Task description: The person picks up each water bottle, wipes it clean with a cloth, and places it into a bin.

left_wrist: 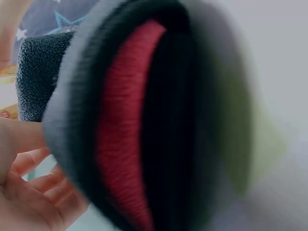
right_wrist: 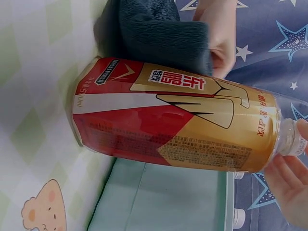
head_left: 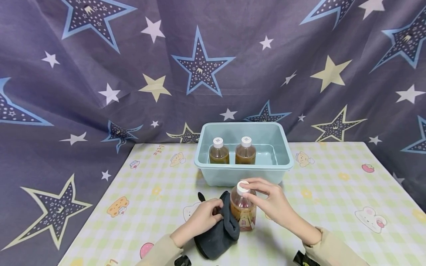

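My right hand [head_left: 270,199] holds a drink bottle [head_left: 244,213] by its white cap, thumb and fingers around the top. The bottle stands on the table, and its red and gold label [right_wrist: 168,115] shows in the right wrist view. A folded dark grey cloth [head_left: 216,238] is gripped by my left hand [head_left: 206,217], close against the bottle's left side. In the left wrist view, a red inner surface [left_wrist: 122,130] shows within the fold of the cloth. The left fingertips are partly hidden by the fabric.
Behind the hands stands a light blue plastic bin [head_left: 243,175]. Two similar capped bottles, the left one [head_left: 218,151] and the right one [head_left: 245,151], are upright inside it. A checked tablecloth [head_left: 159,207] covers the table, with a starry curtain [head_left: 133,66] at the back.
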A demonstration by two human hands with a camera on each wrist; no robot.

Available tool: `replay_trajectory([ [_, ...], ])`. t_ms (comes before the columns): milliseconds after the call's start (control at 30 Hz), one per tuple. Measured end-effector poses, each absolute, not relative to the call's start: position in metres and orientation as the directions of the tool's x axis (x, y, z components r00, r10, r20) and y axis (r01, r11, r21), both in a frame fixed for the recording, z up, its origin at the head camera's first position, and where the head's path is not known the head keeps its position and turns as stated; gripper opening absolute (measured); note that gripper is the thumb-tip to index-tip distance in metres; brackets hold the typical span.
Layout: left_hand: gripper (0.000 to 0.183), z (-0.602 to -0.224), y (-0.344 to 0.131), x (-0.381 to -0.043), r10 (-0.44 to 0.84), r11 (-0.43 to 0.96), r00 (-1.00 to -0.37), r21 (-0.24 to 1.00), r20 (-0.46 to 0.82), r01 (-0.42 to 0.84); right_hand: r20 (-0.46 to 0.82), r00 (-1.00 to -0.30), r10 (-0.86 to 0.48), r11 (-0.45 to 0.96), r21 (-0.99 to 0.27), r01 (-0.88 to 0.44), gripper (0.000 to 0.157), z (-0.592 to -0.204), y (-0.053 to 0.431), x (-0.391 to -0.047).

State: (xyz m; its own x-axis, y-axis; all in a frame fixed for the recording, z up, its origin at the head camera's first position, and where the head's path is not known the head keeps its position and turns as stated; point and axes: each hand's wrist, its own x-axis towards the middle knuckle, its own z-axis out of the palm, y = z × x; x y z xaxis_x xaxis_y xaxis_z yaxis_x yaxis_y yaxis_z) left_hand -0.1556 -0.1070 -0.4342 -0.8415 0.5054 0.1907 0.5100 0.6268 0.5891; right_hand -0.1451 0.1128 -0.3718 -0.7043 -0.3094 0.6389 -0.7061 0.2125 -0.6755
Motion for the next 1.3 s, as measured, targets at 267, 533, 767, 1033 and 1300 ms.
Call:
replay_trajectory([
  [267,0.017,-0.415,-0.107,-0.150,0.465,0.600,-0.859,0.638,0.214,0.483,0.646,-0.697,-0.310,0.211,-0.668,-0.713,0.024,-0.372,0.113,-0.145],
  [533,0.016,-0.405,-0.107,-0.148,0.431,0.563,-0.862,0.666,0.268,0.489,0.659,-0.687,-0.306,0.210,-0.658,-0.724,0.024,-0.373,0.113,-0.147],
  [767,0.018,-0.398,-0.106,-0.147,0.414,0.537,-0.853,0.672,0.317,0.510,0.665,-0.681,-0.306,0.208,-0.652,-0.729,0.025,-0.373,0.113,-0.147],
  [1033,0.020,-0.394,-0.106,-0.146,0.418,0.542,-0.829,0.630,0.372,0.556,0.655,-0.690,-0.308,0.218,-0.658,-0.721,0.024,-0.373,0.113,-0.146],
  [1300,0.020,-0.400,-0.105,-0.146,0.438,0.591,-0.833,0.589,0.338,0.550,0.643,-0.701,-0.308,0.209,-0.673,-0.709,0.024,-0.372,0.113,-0.145],
])
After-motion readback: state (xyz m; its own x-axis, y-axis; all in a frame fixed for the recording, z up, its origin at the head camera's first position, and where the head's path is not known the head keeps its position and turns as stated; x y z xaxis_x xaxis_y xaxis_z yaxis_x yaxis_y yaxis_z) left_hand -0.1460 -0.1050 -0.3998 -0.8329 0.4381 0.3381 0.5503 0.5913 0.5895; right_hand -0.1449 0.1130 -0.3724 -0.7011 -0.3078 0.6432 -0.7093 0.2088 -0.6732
